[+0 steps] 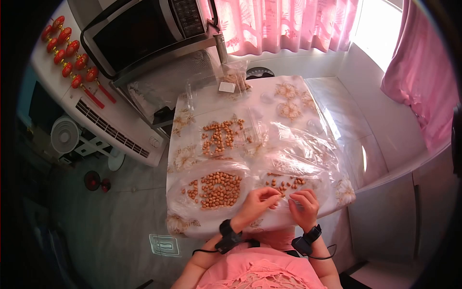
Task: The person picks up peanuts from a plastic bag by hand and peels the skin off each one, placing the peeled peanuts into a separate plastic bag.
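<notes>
Both hands are over the near edge of a flower-patterned table [180,159]. My left hand [260,204] has thumb and fingers pinched together beside a small pile of round brown nuts [285,183] on clear plastic; what it holds is too small to name. Close on its right, my right hand [304,207] has its fingers curled inward, with their tips near the same pile; whether something is between them cannot be made out. A larger pile of brown nuts [221,189] lies on a plastic bag to the left. Farther back, more nuts [221,136] rest in a clear tray.
A clear bag with a white label [226,87] lies at the table's back edge. Crumpled clear plastic [303,147] covers part of the right side. A microwave [139,36] stands on a rack at the back left. Pink curtains [284,24] hang behind.
</notes>
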Motion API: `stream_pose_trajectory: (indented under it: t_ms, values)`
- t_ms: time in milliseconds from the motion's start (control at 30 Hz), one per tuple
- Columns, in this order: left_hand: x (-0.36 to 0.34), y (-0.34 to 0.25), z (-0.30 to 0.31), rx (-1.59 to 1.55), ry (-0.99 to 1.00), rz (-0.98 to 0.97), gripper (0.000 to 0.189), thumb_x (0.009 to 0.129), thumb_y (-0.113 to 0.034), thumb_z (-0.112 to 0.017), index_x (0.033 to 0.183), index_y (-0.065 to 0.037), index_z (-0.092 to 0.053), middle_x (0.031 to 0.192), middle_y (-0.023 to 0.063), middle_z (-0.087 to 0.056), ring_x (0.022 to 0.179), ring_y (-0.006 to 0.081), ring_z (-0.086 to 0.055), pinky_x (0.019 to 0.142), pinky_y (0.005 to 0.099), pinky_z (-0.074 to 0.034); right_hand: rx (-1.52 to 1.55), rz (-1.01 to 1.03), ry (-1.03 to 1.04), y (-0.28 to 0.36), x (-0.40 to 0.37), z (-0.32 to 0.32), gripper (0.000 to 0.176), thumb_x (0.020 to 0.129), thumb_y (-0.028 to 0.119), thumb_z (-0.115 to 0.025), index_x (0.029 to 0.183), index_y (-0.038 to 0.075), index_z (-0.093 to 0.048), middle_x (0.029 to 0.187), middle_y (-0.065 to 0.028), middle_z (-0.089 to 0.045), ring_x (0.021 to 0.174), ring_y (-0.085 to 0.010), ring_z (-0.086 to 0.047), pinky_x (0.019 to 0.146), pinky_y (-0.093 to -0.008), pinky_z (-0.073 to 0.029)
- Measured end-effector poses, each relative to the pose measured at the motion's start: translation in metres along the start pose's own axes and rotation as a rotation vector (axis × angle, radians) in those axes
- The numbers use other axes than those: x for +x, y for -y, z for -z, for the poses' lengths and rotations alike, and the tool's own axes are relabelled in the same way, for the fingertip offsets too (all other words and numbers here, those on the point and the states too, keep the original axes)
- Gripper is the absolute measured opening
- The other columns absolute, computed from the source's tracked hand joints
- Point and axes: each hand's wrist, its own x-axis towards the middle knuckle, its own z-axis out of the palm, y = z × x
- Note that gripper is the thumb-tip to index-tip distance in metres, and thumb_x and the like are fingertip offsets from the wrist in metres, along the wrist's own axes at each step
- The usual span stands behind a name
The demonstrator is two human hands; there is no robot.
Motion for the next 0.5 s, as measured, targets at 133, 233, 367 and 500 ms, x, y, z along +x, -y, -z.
stream_pose_trajectory:
  t_ms: [133,233,367,500]
  values:
    - [-0.033,-0.030,0.038,-0.018,-0.266,-0.115,0.014,0.103,-0.012,-0.065,0.110,-0.002,-0.071,0.091,0.0050,-0.072,0.078,0.0110,-0.069,0.069,0.0258,-0.059,0.005,-0.007,0.005,0.001,0.000,0.003,0.020,0.074,-0.002,-0.080,0.091,0.007,-0.075,0.092,-0.0082,-0.073,0.089,-0.0300,-0.068,0.078,-0.0410,-0.056]
    - [-0.049,-0.031,0.072,-0.187,-0.418,-0.102,0.017,0.107,-0.020,-0.062,0.104,-0.005,-0.067,0.089,0.0050,-0.070,0.075,0.0117,-0.067,0.065,0.0245,-0.057,0.000,0.008,0.004,0.000,0.000,0.002,0.020,0.075,-0.003,-0.079,0.092,0.006,-0.075,0.092,-0.0093,-0.073,0.089,-0.0304,-0.068,0.077,-0.0403,-0.056]
    - [-0.062,-0.015,0.099,-0.277,-0.534,-0.174,0.043,0.108,-0.047,-0.056,0.100,-0.005,-0.063,0.089,0.0081,-0.071,0.074,0.0145,-0.068,0.065,0.0274,-0.058,-0.001,0.013,0.012,0.001,0.003,0.000,0.018,0.075,-0.002,-0.079,0.091,0.007,-0.075,0.091,-0.0082,-0.073,0.086,-0.0288,-0.068,0.075,-0.0394,-0.056]
    - [-0.068,-0.033,0.086,-0.347,-0.201,-0.018,0.059,0.106,-0.065,-0.043,0.096,-0.008,-0.057,0.089,0.0102,-0.071,0.073,0.0170,-0.068,0.060,0.0296,-0.055,-0.004,0.021,-0.003,0.000,0.002,0.000,0.017,0.076,-0.001,-0.079,0.090,0.007,-0.075,0.090,-0.0073,-0.073,0.084,-0.0283,-0.068,0.075,-0.0393,-0.056]
